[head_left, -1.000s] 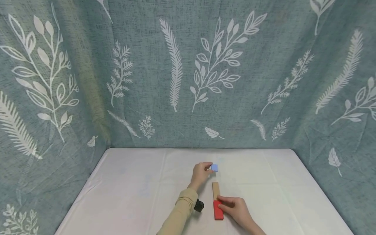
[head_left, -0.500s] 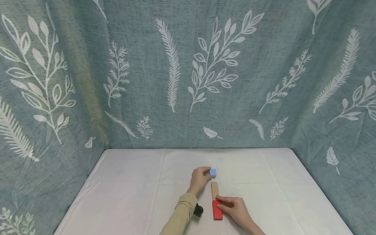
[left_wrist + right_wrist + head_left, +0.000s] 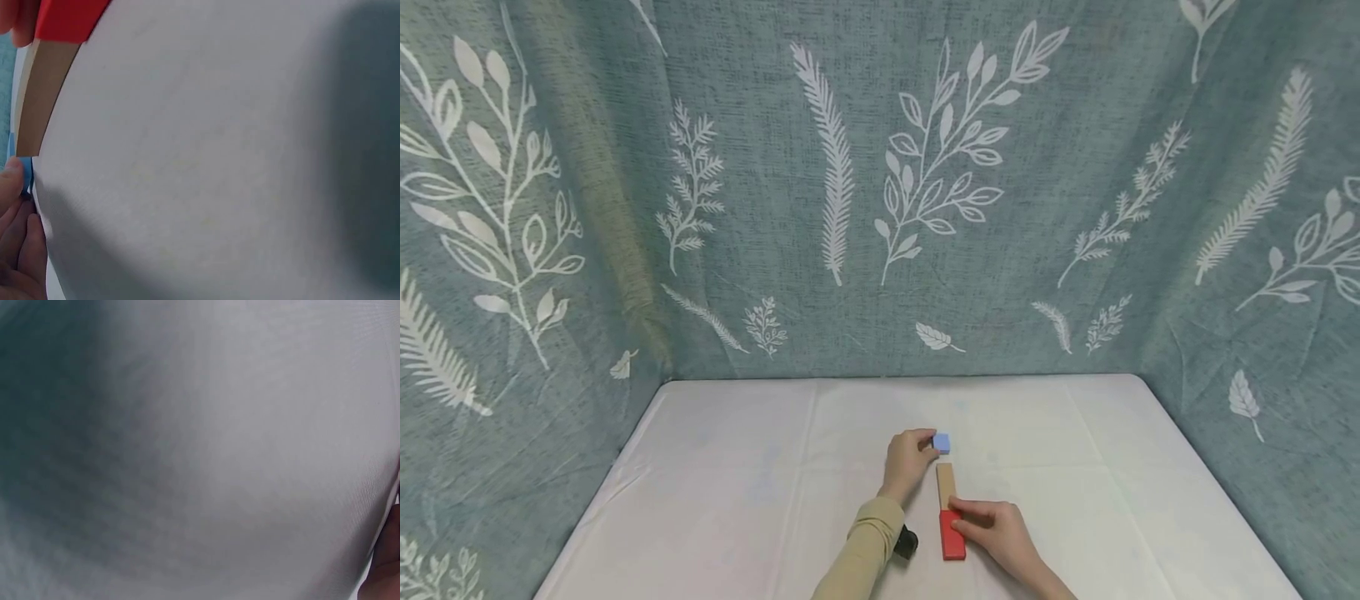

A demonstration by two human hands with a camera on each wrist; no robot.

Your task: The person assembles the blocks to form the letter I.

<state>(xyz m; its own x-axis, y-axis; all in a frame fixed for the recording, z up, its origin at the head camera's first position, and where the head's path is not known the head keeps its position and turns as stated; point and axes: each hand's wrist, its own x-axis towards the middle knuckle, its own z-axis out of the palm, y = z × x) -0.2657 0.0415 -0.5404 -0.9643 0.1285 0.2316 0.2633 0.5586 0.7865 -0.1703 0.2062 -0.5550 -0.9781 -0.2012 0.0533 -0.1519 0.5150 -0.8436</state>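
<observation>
In the head view, my left hand (image 3: 906, 461) pinches a small blue block (image 3: 942, 443) between thumb and fingers. Just nearer than it, a flat tan wooden block (image 3: 946, 485) lies lengthwise on the table, its near end meeting a red block (image 3: 952, 536). My right hand (image 3: 1000, 533) holds the red block at its right side near the join, thumb and finger spread along it. The left wrist view shows the tan block (image 3: 47, 94) running from the red block (image 3: 72, 22) toward the blue block (image 3: 27, 175) in my left fingertips. The right wrist view catches only part of my right hand (image 3: 384, 565).
A white cloth (image 3: 722, 500) covers the table. Behind and at both sides hangs a green-blue curtain (image 3: 865, 325) with white leaf prints. A black device (image 3: 906, 543) sits at my left wrist, below the tan sleeve (image 3: 868, 542).
My left hand has drawn the blue block nearer to me, toward the far end of the tan block. The right hand keeps its place on the red block. The head view has shifted slightly.
</observation>
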